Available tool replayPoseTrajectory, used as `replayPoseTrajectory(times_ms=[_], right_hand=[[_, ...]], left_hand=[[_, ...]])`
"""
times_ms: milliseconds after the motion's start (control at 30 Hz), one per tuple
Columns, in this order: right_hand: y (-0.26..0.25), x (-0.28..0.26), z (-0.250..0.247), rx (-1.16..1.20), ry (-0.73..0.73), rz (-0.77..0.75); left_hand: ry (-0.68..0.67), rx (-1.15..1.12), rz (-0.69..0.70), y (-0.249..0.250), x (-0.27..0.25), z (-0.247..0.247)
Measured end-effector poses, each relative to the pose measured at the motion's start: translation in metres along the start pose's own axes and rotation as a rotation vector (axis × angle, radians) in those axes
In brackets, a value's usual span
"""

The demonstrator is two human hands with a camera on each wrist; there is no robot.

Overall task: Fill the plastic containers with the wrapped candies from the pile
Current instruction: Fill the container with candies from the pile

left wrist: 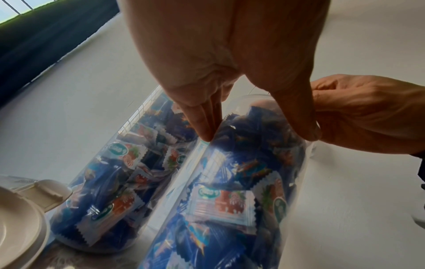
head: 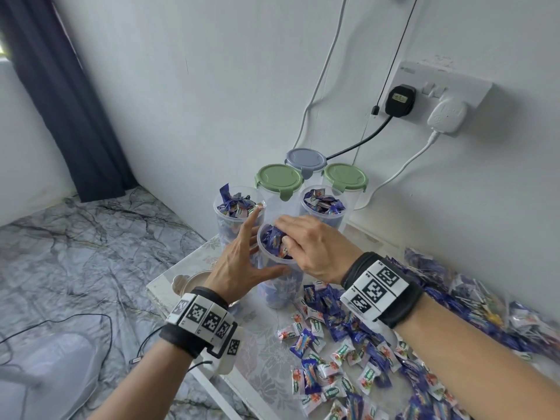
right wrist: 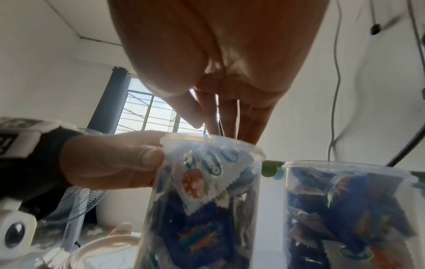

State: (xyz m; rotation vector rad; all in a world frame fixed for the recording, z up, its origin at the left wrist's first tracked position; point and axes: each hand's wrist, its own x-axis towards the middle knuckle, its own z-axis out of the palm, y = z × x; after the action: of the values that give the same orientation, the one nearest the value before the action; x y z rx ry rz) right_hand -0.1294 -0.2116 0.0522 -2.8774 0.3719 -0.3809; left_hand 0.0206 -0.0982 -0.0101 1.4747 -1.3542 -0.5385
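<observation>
Left hand (head: 239,262) spread against the open container (head: 277,286); right hand (head: 315,250) presses candies in (two filled containers (head: 322,207) crowd behind)

Six plastic containers (head: 277,268) stand here: three open and candy-filled, three lidded, with two green lids (head: 278,177) and one grey lid (head: 305,159).

Right hand (head: 315,250) fingertips hidden inside container (head: 277,268); pile (head: 378,344) cropped.
</observation>
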Motion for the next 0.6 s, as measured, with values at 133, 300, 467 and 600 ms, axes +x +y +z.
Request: replayPoseTrajectory(times_ms=[133, 300, 467, 600], right_hand=[[0.005, 0.000, -0.010, -0.022, 0.187, -0.044], [0.007, 0.008, -0.015, 0.109, 0.050, -0.073], [0.011, 0.012, -0.003, 0.090, -0.051, -0.037], [0.011, 0.012, -0.006, 0.113, -0.057, -0.033]], left_hand=[[0.007, -0.007, -0.013, 0.001, 0.000, 0.001], [0.008, -0.019, -0.025, 0.001, -0.001, 0.001], [0.009, -0.026, -0.024, -0.001, 0.000, 0.001], [0.007, -0.019, -0.024, -0.001, -0.001, 0.002]])
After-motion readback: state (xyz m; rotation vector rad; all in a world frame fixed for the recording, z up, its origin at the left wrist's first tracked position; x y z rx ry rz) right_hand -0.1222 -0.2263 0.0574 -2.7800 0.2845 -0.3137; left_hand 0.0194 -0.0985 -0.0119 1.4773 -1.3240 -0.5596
